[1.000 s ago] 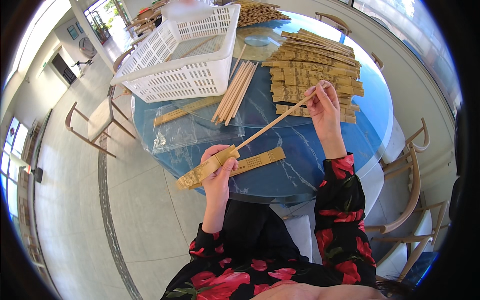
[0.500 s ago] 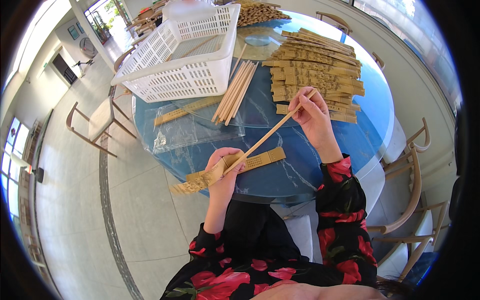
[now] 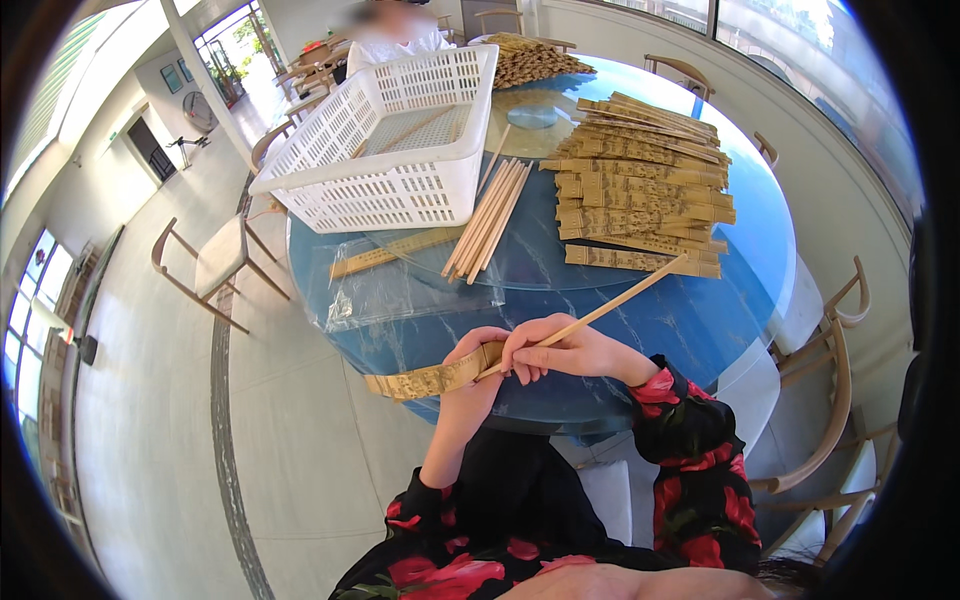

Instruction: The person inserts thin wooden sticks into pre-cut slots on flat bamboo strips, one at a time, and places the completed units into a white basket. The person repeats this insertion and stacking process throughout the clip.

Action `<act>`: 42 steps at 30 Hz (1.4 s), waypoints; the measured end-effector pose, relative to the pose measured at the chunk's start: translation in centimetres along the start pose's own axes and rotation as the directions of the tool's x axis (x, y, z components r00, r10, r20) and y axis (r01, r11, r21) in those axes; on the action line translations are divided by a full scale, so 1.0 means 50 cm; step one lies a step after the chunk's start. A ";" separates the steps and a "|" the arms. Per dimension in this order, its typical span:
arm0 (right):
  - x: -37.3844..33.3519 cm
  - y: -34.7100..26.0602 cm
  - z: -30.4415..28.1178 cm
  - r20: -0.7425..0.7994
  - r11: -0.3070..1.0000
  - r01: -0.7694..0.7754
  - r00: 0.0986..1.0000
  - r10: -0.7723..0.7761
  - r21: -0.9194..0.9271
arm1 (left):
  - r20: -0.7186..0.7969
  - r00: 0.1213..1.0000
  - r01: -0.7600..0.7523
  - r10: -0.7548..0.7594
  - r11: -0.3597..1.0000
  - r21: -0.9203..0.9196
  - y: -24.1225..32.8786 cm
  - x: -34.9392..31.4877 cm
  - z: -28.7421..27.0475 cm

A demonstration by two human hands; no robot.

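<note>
My left hand [image 3: 468, 395] is closed around a printed brown paper chopstick sleeve [image 3: 425, 382], which sticks out to the left and bends in a curve. A pale wooden chopstick [image 3: 630, 292] slants up to the right from my right hand [image 3: 565, 348]. Its lower tip lies at the sleeve's end, but I cannot tell whether it is inside. The fingers of my right hand pinch the sleeve's end together with the chopstick, and both hands touch above the table's near edge. Beyond them, several loose chopsticks [image 3: 490, 222] lie in a bunch.
A white slotted plastic basket [image 3: 390, 195] stands on the round blue table [image 3: 600, 375]. Right of it lies a heap of brown paper sleeves [image 3: 645, 190], with another brown pile [image 3: 535, 62] farther back. Clear plastic film [image 3: 410, 295] covers the left side. A person [image 3: 395, 40] is behind the basket.
My right hand has come down from the chopstick's upper end to the sleeve in my left hand. The sleeve that lay on the table under my left hand no longer shows.
</note>
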State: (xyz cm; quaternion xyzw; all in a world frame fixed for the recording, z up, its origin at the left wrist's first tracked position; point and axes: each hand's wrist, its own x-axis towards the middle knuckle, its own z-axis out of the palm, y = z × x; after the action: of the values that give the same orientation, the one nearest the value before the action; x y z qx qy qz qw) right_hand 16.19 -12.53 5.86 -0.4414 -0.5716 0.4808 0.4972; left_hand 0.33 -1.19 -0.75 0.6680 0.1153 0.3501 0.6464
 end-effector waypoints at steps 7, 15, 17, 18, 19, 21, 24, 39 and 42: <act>-0.002 -0.001 -0.033 -0.250 0.974 0.174 0.959 -0.134 0.143 | -0.090 0.996 0.010 -0.018 0.996 -0.087 -0.008 -0.009 -0.017; 0.018 0.057 -0.007 -0.172 0.915 0.060 0.975 -0.139 -0.398 | 0.044 0.999 -0.004 0.007 0.997 -0.080 -0.003 -0.003 -0.020; 0.024 0.059 -0.004 -0.153 0.963 0.046 0.984 -0.089 -0.265 | 0.033 0.999 -0.004 0.006 0.998 -0.059 -0.003 -0.003 -0.019; 0.024 0.055 -0.001 -0.146 0.979 0.042 0.987 -0.072 -0.198 | 0.024 1.000 -0.004 0.005 0.999 -0.045 -0.003 -0.004 -0.020; 0.026 0.053 0.000 -0.133 0.991 0.039 0.990 -0.056 -0.130 | 0.013 1.000 0.005 -0.004 0.999 -0.040 0.004 -0.007 -0.022; 0.021 0.057 -0.009 -0.169 0.994 0.013 0.985 -0.031 -0.107 | 0.001 1.000 0.012 -0.012 0.999 -0.046 0.008 -0.007 -0.019; 0.004 0.048 -0.019 -0.222 0.995 -0.072 0.973 0.057 -0.062 | -0.002 1.000 0.002 -0.003 0.997 -0.079 0.001 -0.001 -0.011; 0.014 0.069 -0.029 -0.118 0.999 -0.050 0.992 0.052 0.019 | 0.054 0.998 -0.014 0.020 0.995 -0.101 0.004 0.003 -0.026; 0.008 0.057 -0.031 -0.104 0.991 -0.111 0.987 0.119 0.079 | 0.067 0.997 -0.018 0.025 0.995 -0.101 0.003 0.003 -0.023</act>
State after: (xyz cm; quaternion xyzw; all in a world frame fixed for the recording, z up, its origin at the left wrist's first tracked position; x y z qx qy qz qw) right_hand 17.77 -11.54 3.19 -0.4808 -0.4993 0.5047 0.5146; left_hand -0.29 -0.23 -0.67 0.6476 0.0680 0.3393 0.6789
